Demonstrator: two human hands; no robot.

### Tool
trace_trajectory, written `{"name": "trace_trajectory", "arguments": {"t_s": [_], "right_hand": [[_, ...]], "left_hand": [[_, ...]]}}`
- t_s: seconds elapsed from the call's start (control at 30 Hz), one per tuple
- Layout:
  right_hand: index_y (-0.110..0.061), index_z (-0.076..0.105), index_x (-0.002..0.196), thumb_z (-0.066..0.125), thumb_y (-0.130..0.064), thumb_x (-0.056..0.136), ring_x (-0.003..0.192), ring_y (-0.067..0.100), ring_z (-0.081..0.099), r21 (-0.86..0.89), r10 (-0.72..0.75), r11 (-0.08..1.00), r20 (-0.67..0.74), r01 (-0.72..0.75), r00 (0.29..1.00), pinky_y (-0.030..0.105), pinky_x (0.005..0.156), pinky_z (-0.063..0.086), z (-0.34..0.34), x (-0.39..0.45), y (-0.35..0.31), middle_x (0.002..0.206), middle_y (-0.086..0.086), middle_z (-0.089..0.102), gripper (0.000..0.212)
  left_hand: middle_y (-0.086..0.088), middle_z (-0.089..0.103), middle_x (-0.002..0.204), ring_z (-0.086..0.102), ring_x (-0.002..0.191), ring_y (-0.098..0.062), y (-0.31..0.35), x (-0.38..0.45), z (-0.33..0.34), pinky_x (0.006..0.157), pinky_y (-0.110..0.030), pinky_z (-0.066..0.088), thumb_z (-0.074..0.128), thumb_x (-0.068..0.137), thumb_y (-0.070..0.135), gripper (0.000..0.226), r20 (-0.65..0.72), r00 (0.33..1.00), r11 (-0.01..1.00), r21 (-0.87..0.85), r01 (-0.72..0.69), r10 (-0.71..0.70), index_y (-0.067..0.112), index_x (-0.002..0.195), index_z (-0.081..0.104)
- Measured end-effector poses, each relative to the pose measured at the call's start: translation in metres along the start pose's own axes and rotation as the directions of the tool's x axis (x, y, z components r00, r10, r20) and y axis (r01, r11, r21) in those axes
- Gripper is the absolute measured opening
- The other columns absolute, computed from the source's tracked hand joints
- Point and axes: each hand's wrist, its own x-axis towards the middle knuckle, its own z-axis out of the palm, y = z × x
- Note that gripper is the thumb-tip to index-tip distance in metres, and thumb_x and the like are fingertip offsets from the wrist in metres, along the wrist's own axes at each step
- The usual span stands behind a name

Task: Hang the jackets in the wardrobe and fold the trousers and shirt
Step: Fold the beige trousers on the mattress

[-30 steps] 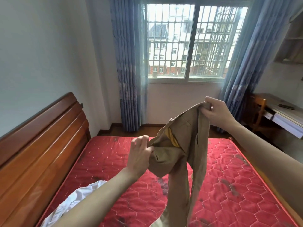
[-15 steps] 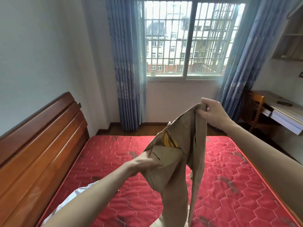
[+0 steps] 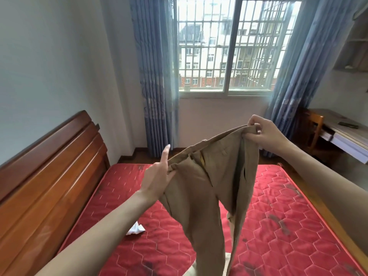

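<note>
Trousers (image 3: 209, 186), tan in colour, hang in the air above the red mattress (image 3: 278, 226), held by the waistband with both legs dropping toward the near edge of the mattress. Compared with the frame half a second earlier, the waistband is now stretched wider between the two hands, and the left hand (image 3: 157, 180) has changed from a closed grasp buried in the cloth to an open posture at the left end of the waistband. The left index finger points upward and away, clear of the cloth; the thumb and lower fingers lie against the waistband corner, and whether they pinch it cannot be told. The right hand (image 3: 264, 130) remains at the higher, right end of the waistband, its fingers curled and pressed together, pinching a gathered fold of cloth between thumb and fingertips. The waistband slopes down from the right hand to the left hand, with the fly and a yellow inner lining visible between them. A piece of white cloth (image 3: 136, 229) lies on the mattress toward the left edge, partly hidden by the left forearm; less of it shows than before. A wooden headboard (image 3: 49, 176) runs along the left edge of the mattress. A desk (image 3: 342, 136) stands beyond the far right corner.
</note>
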Motion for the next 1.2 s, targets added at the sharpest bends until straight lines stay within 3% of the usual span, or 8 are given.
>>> {"name": "trace_trajectory", "arguments": {"t_s": [0.07,0.13,0.27,0.43,0.63,0.9,1.1,1.2], "right_hand": [[-0.029,0.062,0.112,0.077,-0.010,0.089,0.077,0.014,0.070,0.040,0.008,0.999,0.076,-0.011,0.997,0.028,0.065,0.061,0.000,-0.001,0.000,0.085,0.001,0.074,0.033],[-0.031,0.067,0.126,0.081,-0.011,0.088,0.090,0.012,0.074,0.016,0.014,1.000,0.109,-0.016,0.994,0.029,0.079,0.063,-0.001,-0.001,0.001,0.096,-0.004,0.078,0.045],[-0.024,0.081,0.097,0.086,-0.031,0.083,0.085,0.019,0.074,0.074,0.061,0.995,0.146,-0.072,0.987,0.031,0.075,0.063,-0.004,-0.003,0.004,0.090,-0.001,0.078,0.016],[-0.013,0.077,0.089,0.083,-0.049,0.083,0.067,0.002,0.064,0.197,0.139,0.967,0.109,-0.158,0.984,0.012,0.055,0.048,-0.003,-0.008,0.005,0.076,-0.003,0.071,0.037],[-0.013,0.077,0.092,0.079,-0.035,0.091,0.076,0.008,0.063,0.221,0.124,0.968,-0.013,-0.118,0.992,0.020,0.068,0.052,0.003,-0.004,0.005,0.084,0.010,0.069,0.022],[-0.020,0.065,0.075,0.073,-0.029,0.090,0.068,0.019,0.060,-0.076,0.087,0.988,-0.447,-0.135,0.890,0.031,0.065,0.038,0.046,0.006,-0.039,0.065,-0.008,0.062,0.019],[-0.025,0.062,0.075,0.070,-0.021,0.087,0.059,-0.002,0.058,0.012,-0.007,1.000,-0.479,0.015,0.878,0.010,0.055,0.036,0.096,-0.017,-0.087,0.055,-0.010,0.057,0.015],[-0.025,0.068,0.082,0.069,-0.027,0.091,0.055,0.003,0.057,0.107,-0.013,0.992,-0.415,0.063,0.910,0.013,0.053,0.038,0.123,-0.031,-0.106,0.062,-0.008,0.064,0.010]], "left_hand": [[-0.003,0.074,0.080,0.071,0.082,-0.031,-0.002,0.011,-0.008,0.067,-0.037,0.044,0.072,0.093,0.044,0.026,-0.028,0.997,0.988,0.141,0.070,-0.067,0.027,0.112,0.073],[0.000,0.066,0.082,0.063,0.087,-0.027,-0.006,0.017,-0.012,0.075,-0.038,0.042,0.077,0.088,0.044,0.021,-0.068,0.997,0.951,0.306,0.040,-0.020,0.024,0.082,0.075],[-0.003,0.058,0.101,0.059,0.099,-0.031,-0.017,0.031,-0.023,0.086,-0.045,0.048,0.070,0.095,0.043,0.025,0.046,0.999,0.984,0.176,0.007,-0.016,0.019,0.096,0.068],[-0.004,0.070,0.077,0.069,0.081,-0.035,-0.032,0.045,-0.050,0.065,-0.039,0.040,0.051,0.097,0.066,0.045,0.108,0.994,0.966,0.254,-0.051,0.024,0.021,0.093,0.052],[0.002,0.068,0.058,0.067,0.064,-0.013,-0.040,0.062,-0.077,0.061,-0.031,0.044,0.062,0.078,0.085,0.069,0.299,0.915,0.962,0.059,0.265,-0.271,0.019,0.066,0.074],[-0.012,0.063,0.065,0.054,0.058,-0.020,0.004,0.075,-0.069,0.059,-0.034,0.045,0.069,0.097,0.047,0.061,0.374,0.879,0.750,-0.480,0.456,-0.295,-0.010,0.075,0.069],[-0.009,0.061,0.063,0.055,0.051,-0.014,0.056,0.086,-0.064,0.047,-0.024,0.044,0.062,0.103,0.041,0.052,0.297,0.924,0.621,-0.684,0.382,-0.241,0.000,0.071,0.065],[-0.001,0.057,0.062,0.051,0.052,-0.010,0.075,0.090,-0.060,0.051,-0.025,0.043,0.060,0.105,0.029,0.038,0.252,0.939,0.582,-0.738,0.342,-0.232,0.012,0.072,0.060]]}}
